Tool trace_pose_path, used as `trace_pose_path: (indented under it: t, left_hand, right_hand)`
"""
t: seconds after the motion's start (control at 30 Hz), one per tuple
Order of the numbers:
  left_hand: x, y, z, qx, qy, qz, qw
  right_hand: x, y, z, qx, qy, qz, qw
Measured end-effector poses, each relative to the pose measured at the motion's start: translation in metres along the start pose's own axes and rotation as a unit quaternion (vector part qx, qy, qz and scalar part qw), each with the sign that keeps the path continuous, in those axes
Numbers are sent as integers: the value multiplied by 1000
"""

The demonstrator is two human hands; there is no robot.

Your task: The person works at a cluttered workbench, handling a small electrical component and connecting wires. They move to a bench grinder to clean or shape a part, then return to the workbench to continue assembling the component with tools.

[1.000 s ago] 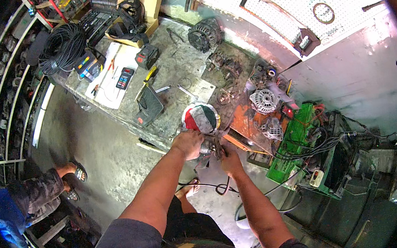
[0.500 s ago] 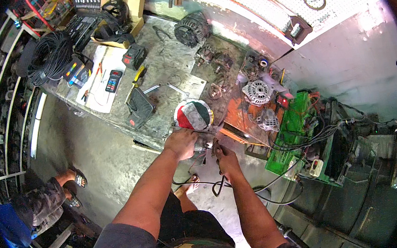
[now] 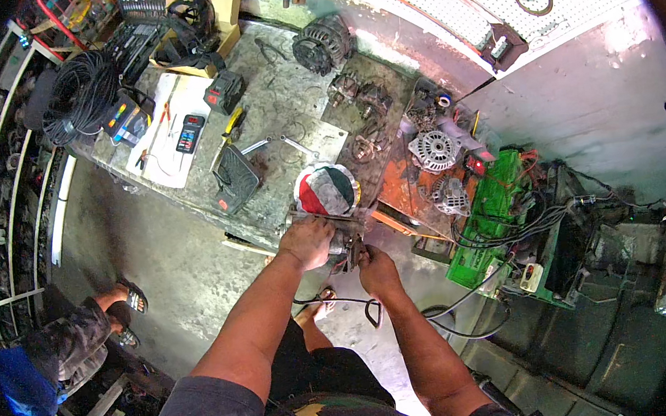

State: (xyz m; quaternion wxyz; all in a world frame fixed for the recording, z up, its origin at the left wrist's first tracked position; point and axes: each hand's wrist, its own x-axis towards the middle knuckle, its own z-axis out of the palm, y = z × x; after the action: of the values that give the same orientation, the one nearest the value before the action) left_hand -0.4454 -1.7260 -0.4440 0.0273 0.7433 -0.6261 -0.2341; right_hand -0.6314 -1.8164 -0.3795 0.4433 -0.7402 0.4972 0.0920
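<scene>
Hands, two: right hand [image 3: 378, 272], its grip closed on one dark piece [image 3: 359, 250]; left hand [image 3: 310, 241], its grip clamped over the metal part [image 3: 343, 240]. Metal part, one: grey, roughly cylindrical, grimy, partly hidden by the left hand; sat at the near edge of the tabletop [image 3: 286, 179]. Round pad [image 3: 327, 190], one: red, grey, dark green; lay just beyond. Silver slotted housings [image 3: 434, 152], two, stood to the right. Wrenches [image 3: 295, 143], two. Handheld meter [image 3: 190, 133], one. Black alternator [image 3: 323, 44], one, lay near the far edge.
</scene>
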Motion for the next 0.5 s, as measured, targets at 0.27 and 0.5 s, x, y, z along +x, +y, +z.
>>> trace_pose_path:
  t: [0.27, 0.5]
  left_hand:
    - [-5, 0, 13, 2, 12, 7, 1000]
    - [-3, -1, 10, -12, 21, 7, 1000]
  right_hand:
    - [-9, -6, -1, -94, 7, -9, 996]
    - [3, -1, -6, -81, -31, -7, 996]
